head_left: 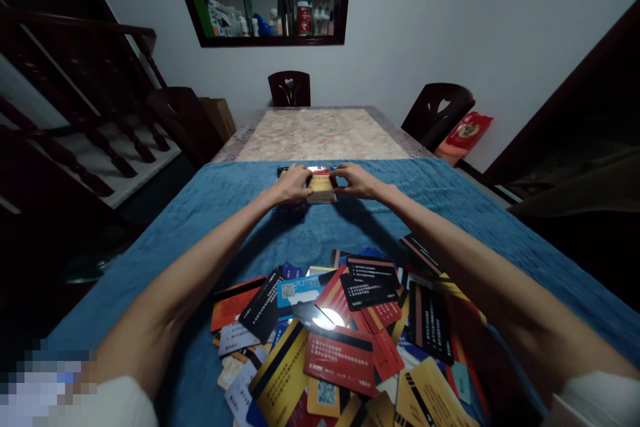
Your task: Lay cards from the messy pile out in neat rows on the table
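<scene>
Both arms reach forward over the blue cloth. My left hand (pixel 294 183) has its fingers and thumb on the left side of a stack of cards (pixel 321 185) with a yellow and red top. From the right side, my right hand (pixel 357 181) grips the same stack between thumb and fingers. Dark cards (pixel 283 171) show partly behind my left hand, and dark blue cards (pixel 289 215) lie just below it. Closer to me spreads a loose heap of cards, among them a red card (pixel 340 359), a black card (pixel 370 283) and a yellow card (pixel 280 373).
The blue cloth (pixel 185 213) covers the near part of a long table with a patterned far top (pixel 330 133). Dark chairs (pixel 290 88) stand around it. A glass-shelved cabinet (pixel 270 45) is set in the wall. To the right is a red bag (pixel 469 130).
</scene>
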The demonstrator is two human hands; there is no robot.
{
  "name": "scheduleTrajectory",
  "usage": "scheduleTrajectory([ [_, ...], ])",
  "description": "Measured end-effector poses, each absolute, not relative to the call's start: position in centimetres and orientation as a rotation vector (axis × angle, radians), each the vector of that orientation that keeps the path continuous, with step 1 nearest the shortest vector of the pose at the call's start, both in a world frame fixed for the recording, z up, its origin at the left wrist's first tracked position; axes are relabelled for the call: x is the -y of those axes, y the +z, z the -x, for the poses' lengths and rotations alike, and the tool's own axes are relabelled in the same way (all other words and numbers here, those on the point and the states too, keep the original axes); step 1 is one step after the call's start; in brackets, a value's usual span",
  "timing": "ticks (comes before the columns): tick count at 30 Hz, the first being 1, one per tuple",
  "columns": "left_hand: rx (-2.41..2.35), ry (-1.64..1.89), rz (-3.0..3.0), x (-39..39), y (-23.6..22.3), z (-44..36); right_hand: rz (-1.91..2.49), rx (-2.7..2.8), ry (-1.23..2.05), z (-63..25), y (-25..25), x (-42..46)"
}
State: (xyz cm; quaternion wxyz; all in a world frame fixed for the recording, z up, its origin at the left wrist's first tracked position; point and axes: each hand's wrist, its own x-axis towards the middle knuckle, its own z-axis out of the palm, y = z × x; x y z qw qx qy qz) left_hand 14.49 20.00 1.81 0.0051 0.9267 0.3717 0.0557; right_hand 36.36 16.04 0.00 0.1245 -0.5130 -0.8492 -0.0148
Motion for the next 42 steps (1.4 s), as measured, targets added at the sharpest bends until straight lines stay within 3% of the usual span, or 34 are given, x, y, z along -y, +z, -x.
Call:
scheduleTrajectory([
  [23, -1.263, 0.043, -2.826, -25.1, -1.2, -17.0, 1.652, 2.546, 0.032, -37.0, -2.9, -21.8],
  [42, -1.152, -0.099, -2.883, -24.9, -0.8, -16.9, 1.566, 2.566, 0.088, -37.2, -3.0, -21.8],
])
